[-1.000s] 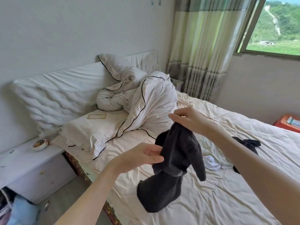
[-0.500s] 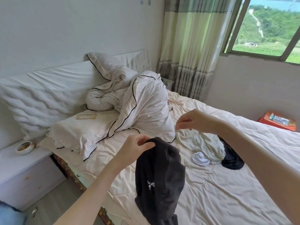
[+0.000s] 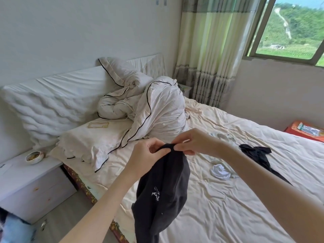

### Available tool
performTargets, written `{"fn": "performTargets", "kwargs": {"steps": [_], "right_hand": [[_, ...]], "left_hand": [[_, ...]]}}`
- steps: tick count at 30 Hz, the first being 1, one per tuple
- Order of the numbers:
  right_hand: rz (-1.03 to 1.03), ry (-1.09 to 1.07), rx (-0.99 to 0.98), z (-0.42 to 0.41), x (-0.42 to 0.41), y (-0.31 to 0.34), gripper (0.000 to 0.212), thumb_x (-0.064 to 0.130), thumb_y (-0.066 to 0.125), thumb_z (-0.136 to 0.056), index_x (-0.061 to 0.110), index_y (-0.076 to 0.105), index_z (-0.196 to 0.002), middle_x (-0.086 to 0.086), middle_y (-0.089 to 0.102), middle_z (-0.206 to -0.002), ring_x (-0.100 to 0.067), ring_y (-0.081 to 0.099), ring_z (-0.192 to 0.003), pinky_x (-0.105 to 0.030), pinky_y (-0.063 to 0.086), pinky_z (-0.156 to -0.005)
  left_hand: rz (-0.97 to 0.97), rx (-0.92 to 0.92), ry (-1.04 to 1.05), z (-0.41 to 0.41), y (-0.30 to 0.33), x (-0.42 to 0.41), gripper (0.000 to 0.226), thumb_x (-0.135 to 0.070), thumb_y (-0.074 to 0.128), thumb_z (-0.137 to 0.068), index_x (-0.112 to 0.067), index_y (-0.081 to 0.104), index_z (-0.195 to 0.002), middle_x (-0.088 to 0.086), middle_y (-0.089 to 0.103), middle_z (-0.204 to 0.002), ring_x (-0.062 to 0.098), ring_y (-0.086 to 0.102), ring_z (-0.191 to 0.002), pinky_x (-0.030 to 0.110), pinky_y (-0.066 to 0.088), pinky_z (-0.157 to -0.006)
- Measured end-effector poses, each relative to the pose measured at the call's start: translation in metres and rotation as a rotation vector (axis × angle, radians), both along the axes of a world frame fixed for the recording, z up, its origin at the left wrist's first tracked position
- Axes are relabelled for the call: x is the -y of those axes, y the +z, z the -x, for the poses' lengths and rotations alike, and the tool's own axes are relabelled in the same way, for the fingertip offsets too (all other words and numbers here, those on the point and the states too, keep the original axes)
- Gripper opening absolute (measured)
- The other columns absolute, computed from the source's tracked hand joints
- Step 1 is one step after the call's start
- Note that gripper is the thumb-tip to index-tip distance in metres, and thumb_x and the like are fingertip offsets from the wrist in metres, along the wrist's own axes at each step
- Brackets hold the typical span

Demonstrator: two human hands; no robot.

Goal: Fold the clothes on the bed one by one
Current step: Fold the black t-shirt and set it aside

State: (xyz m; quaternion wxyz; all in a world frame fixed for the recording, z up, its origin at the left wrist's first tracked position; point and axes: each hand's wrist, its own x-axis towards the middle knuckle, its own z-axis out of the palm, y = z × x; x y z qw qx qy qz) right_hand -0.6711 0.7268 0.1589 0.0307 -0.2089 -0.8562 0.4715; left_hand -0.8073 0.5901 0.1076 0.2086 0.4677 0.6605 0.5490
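Both hands meet at the centre of the view, above the bed [image 3: 236, 207]. The left hand [image 3: 147, 155] and right hand [image 3: 192, 144] pinch the top edge of a black garment [image 3: 163, 195], which hangs down toward 6 o'clock with a small white logo on its front. At 3 o'clock a second black garment [image 3: 257, 155] lies on the sheet, with a white cloth [image 3: 220, 171] just beside it toward the centre. A bundled duvet [image 3: 154, 109] sits at 12 o'clock, a pillow [image 3: 91, 144] at 9 o'clock with a phone case [image 3: 98, 125] on it. A bowl [image 3: 34, 157] rests on the nightstand [image 3: 26, 181] at 9 o'clock. A curtain [image 3: 210, 50] and window [image 3: 289, 28] fill 1 to 2 o'clock.
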Motion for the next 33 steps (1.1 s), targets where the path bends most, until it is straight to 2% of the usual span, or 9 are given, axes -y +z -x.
{"fn": "performTargets", "kwargs": {"steps": [6, 10, 16, 19, 21, 24, 28, 31, 33], "right_hand": [[-0.433, -0.103, -0.282, 0.003, 0.009, 0.005, 0.007, 0.009, 0.067, -0.086, 0.015, 0.068, -0.083, 0.009, 0.058, -0.082, -0.012, 0.058, -0.062, -0.02, 0.046, -0.065], [-0.487, -0.193, -0.463, -0.006, 0.0, 0.014, 0.015, 0.003, 0.062, -0.088, 0.017, 0.061, -0.082, 0.015, 0.055, -0.079, -0.008, 0.059, -0.056, -0.014, 0.045, -0.062], [-0.504, -0.347, -0.452, -0.026, -0.033, 0.018, 0.015, -0.004, 0.058, -0.088, 0.011, 0.059, -0.085, 0.004, 0.061, -0.068, -0.002, 0.062, -0.06, -0.009, 0.046, -0.065], [-0.577, -0.442, -0.471, -0.033, -0.05, 0.018, 0.013, -0.002, 0.059, -0.088, 0.011, 0.062, -0.087, -0.004, 0.063, -0.079, -0.012, 0.063, -0.067, -0.022, 0.05, -0.072], [-0.634, -0.473, -0.447, -0.039, -0.059, 0.017, 0.009, 0.0, 0.061, -0.087, 0.007, 0.065, -0.091, -0.004, 0.063, -0.086, -0.021, 0.063, -0.072, -0.028, 0.049, -0.079], [-0.734, -0.411, -0.373, -0.047, -0.063, 0.013, 0.008, 0.0, 0.063, -0.085, 0.007, 0.066, -0.086, -0.001, 0.059, -0.083, -0.02, 0.055, -0.069, -0.017, 0.042, -0.071], [-0.799, -0.423, -0.225, -0.046, -0.066, -0.003, 0.027, 0.02, 0.062, -0.09, 0.006, 0.062, -0.067, -0.002, 0.056, -0.068, -0.014, 0.05, -0.062, -0.027, 0.036, -0.065], [-0.828, -0.387, -0.054, -0.037, -0.067, -0.011, 0.028, 0.036, 0.068, -0.085, 0.012, 0.074, -0.096, -0.007, 0.069, -0.087, -0.022, 0.062, -0.083, -0.028, 0.044, -0.075], [-0.832, -0.364, 0.062, -0.032, -0.068, -0.011, 0.039, 0.042, 0.069, -0.083, 0.015, 0.071, -0.111, -0.006, 0.07, -0.101, -0.023, 0.063, -0.092, -0.03, 0.048, -0.08]], "left_hand": [[0.108, 0.107, -0.159, 0.003, -0.001, 0.005, 0.012, -0.009, 0.07, -0.083, -0.02, 0.069, -0.086, -0.007, 0.072, -0.079, 0.01, 0.067, -0.079, 0.028, 0.054, -0.079], [0.193, 0.074, -0.238, 0.012, -0.01, 0.013, 0.01, -0.009, 0.068, -0.085, -0.019, 0.067, -0.083, -0.008, 0.07, -0.079, 0.007, 0.066, -0.081, 0.021, 0.051, -0.08], [0.377, -0.267, -0.293, 0.034, -0.012, 0.012, 0.03, -0.019, 0.068, -0.085, -0.043, 0.062, -0.068, -0.016, 0.059, -0.068, 0.0, 0.052, -0.069, 0.014, 0.04, -0.072], [0.479, -0.484, -0.305, 0.039, -0.02, 0.009, 0.02, -0.034, 0.065, -0.086, -0.041, 0.056, -0.07, -0.012, 0.06, -0.073, 0.004, 0.05, -0.068, 0.019, 0.041, -0.07], [0.526, -0.597, -0.273, 0.044, -0.025, 0.01, 0.016, -0.035, 0.063, -0.088, -0.033, 0.054, -0.075, -0.006, 0.061, -0.075, 0.005, 0.05, -0.067, 0.022, 0.041, -0.068], [0.48, -0.637, -0.149, 0.057, -0.021, 0.012, 0.012, -0.031, 0.058, -0.092, -0.022, 0.063, -0.085, -0.006, 0.059, -0.077, 0.004, 0.051, -0.07, 0.024, 0.038, -0.071], [0.321, -0.77, 0.081, 0.07, -0.01, 0.011, 0.027, -0.031, 0.046, -0.097, -0.013, 0.066, -0.098, 0.007, 0.068, -0.078, 0.029, 0.064, -0.074, 0.039, 0.05, -0.069], [0.435, -0.762, 0.2, 0.069, 0.004, 0.007, 0.03, -0.032, 0.059, -0.092, -0.021, 0.064, -0.119, 0.01, 0.071, -0.096, 0.031, 0.061, -0.098, 0.036, 0.046, -0.079], [0.512, -0.84, 0.27, 0.069, 0.01, 0.003, 0.027, -0.034, 0.061, -0.09, -0.025, 0.067, -0.116, 0.008, 0.07, -0.099, 0.029, 0.06, -0.1, 0.032, 0.042, -0.074]]}}
